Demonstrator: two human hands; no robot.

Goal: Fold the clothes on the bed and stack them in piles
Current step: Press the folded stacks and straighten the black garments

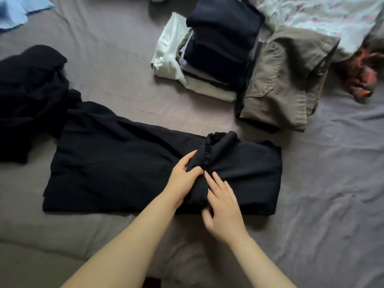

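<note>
A dark garment [145, 171] lay spread on the bed [324, 183]. The left hand [182, 179] gripped its bunched elastic band while the right hand [223, 206] pressed flat-fingered beside it. Soft, light and limp, it looked best held at the edges.

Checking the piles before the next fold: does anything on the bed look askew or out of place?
The taller pile leans, its layers fanned toward the near side. The khaki trousers on the next pile sit crooked. A black heap on the left lies unfolded, touching the dark garment both hands are working on.
</note>
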